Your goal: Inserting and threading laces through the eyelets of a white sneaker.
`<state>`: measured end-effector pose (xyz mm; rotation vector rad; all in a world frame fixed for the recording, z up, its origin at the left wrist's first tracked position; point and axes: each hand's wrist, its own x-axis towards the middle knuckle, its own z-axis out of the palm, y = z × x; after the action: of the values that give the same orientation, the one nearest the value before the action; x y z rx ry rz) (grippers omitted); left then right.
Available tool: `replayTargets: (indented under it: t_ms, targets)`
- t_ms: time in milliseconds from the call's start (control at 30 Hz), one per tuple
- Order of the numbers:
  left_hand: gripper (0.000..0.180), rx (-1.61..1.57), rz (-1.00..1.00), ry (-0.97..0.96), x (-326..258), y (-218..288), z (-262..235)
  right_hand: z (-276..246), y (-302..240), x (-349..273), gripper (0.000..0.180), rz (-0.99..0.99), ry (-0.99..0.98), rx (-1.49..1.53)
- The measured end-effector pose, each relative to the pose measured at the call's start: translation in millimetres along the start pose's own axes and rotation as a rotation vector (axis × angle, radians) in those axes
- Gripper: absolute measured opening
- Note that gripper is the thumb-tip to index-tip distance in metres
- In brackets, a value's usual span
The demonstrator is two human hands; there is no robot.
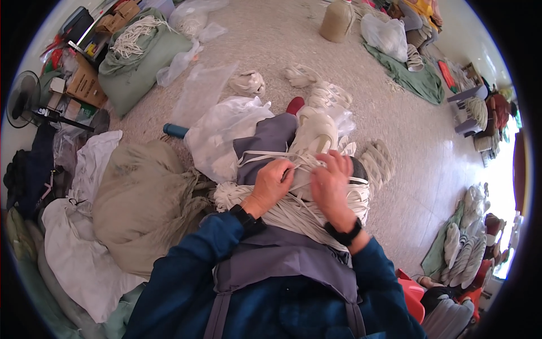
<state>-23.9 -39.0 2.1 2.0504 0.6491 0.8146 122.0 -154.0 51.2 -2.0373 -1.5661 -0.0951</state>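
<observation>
I sit on the floor with a pile of white flat straps [293, 212] across my lap. A cream woven shoe upper [316, 135] rests on my knee just beyond my hands. My left hand [272, 182] pinches a strap between thumb and fingers. My right hand [332, 179] presses down on the straps and the near end of the shoe piece, fingers curled around a strap. Both wrists wear dark bands.
A big tan sack [144, 198] lies at my left, with white cloth [79, 254] beside it. Clear plastic bags [220, 133] lie ahead, more woven pieces [316, 93] beyond. A green sack of straps [138, 62] stands far left. Stacked soles [466, 254] sit right.
</observation>
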Motion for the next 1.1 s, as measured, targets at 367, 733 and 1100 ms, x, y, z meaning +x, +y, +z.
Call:
replayTargets:
  t_ms: [367,733,1100]
  targets:
    - [0.016,-0.041,-0.063,-0.058,-0.5,2.2,-7.2,-142.4,196.6,-194.5,0.007,0.912,-0.363,-0.77]
    - [0.032,-0.245,-0.121,-0.159,48.8,16.7,-18.8,-37.9,27.8,-20.8,0.027,0.103,-0.136,0.208]
    - [0.025,-0.435,-0.522,-0.535,58.2,3.6,-18.4,-27.3,35.8,-10.9,0.02,0.075,-0.249,0.238]
